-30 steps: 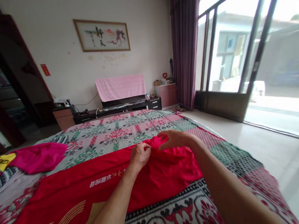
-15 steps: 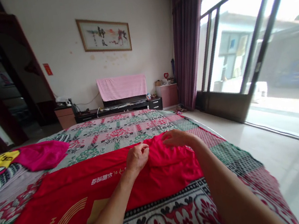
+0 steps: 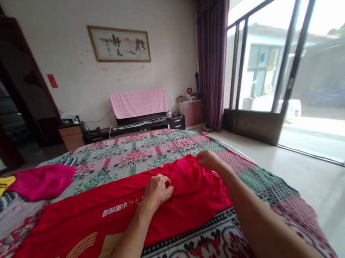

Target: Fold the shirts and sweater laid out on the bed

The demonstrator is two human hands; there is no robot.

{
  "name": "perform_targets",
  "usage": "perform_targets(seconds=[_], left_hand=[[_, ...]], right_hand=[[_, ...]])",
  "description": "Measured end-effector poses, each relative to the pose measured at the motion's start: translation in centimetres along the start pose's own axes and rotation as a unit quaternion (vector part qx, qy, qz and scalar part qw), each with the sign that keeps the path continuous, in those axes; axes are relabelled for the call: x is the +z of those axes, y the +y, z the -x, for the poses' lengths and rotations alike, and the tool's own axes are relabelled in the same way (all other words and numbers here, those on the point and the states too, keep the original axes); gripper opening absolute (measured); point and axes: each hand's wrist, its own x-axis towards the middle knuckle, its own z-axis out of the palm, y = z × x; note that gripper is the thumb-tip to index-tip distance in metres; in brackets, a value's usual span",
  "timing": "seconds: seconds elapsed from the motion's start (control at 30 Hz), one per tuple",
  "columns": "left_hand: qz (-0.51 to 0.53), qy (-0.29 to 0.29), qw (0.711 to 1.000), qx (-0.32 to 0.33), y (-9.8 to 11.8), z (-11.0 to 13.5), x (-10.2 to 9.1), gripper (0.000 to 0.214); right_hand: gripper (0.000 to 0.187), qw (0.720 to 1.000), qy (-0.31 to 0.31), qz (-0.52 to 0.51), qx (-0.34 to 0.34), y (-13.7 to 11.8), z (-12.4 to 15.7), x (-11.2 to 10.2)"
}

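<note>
now that the right hand (image 3: pixel 209 159) has slid outward, seemingly pinching the red cloth (image 3: pixel 72 221), that end's flatter; left hand (image 3: pixel 158 189) curled, can't tell if gripping.

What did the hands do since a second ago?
The right hand moved right along the red cloth's far edge; the left hand came slightly nearer the person, so they're farther apart. Whether either let go is unclear. The bright pink cloth and bedspread stayed put.
</note>
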Motion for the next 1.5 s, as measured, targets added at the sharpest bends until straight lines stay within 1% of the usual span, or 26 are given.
perform_targets(seconds=[0.13,0.3,0.5,0.6,0.67,0.73,0.8,0.87,0.93,1.0,1.1,1.2,1.27,1.33,1.43,1.5], left_hand=[[0.002,-0.003,1.000,-0.010,0.1,0.0,-0.1,0.023],[0.008,-0.005,1.000,-0.006,-0.1,0.0,0.0,0.024],[0.004,-0.002,1.000,-0.006,-0.1,0.0,0.2,0.026],[-0.001,0.012,1.000,-0.014,-0.1,0.1,-0.1,0.031],[-0.007,0.029,0.999,-0.019,0.0,0.1,-0.2,0.037],[-0.016,0.028,0.999,-0.039,-0.1,0.3,-0.4,0.047],[-0.023,-0.002,0.996,-0.083,-0.1,0.4,-0.3,0.058],[-0.028,-0.039,0.991,-0.128,-0.2,0.5,-0.3,0.068],[-0.028,-0.057,0.987,-0.147,-0.3,0.6,-0.2,0.074],[-0.024,-0.063,0.986,-0.149,-0.3,0.6,-0.3,0.076],[-0.018,-0.077,0.985,-0.154,-0.3,0.5,-0.4,0.077],[-0.014,-0.084,0.983,-0.161,-0.4,0.5,-0.4,0.081],[-0.006,-0.080,0.983,-0.167,-0.5,0.4,-0.3,0.084],[0.004,-0.078,0.982,-0.175,-0.5,0.4,-0.2,0.084],[0.009,-0.072,0.981,-0.180,-0.6,0.3,-0.2,0.081],[0.009,-0.066,0.982,-0.176,-0.6,0.3,-0.4,0.080]], right_hand=[[0.037,0.999,0.007,0.017,-0.033,-0.6,0.2,1.4],[0.036,0.997,0.045,0.042,-0.054,-1.0,0.2,3.3],[0.032,0.989,0.053,0.041,-0.131,-1.6,0.7,5.4],[0.033,0.986,0.038,0.050,-0.152,-1.9,1.0,5.8],[0.036,0.987,0.018,0.059,-0.147,-2.0,1.2,5.9],[0.038,0.989,-0.006,0.066,-0.134,-2.1,1.3,5.8],[0.037,0.989,-0.018,0.073,-0.127,-2.2,1.4,5.6],[0.035,0.988,-0.010,0.082,-0.127,-2.3,1.4,5.5],[0.035,0.988,0.004,0.084,-0.131,-2.6,1.2,5.3],[0.036,0.987,0.010,0.081,-0.139,-3.1,0.8,5.2],[0.035,0.984,0.003,0.093,-0.150,-4.3,0.0,4.9],[0.033,0.985,-0.019,0.100,-0.142,-5.0,-0.9,5.1],[0.037,0.987,-0.052,0.096,-0.121,-4.8,-1.5,5.7],[0.040,0.988,-0.069,0.092,-0.106,-4.2,-1.8,6.5],[0.044,0.989,-0.051,0.087,-0.105,-3.2,-1.8,7.6],[0.046,0.990,-0.035,0.083,-0.107,-2.9,-1.7,7.9]])
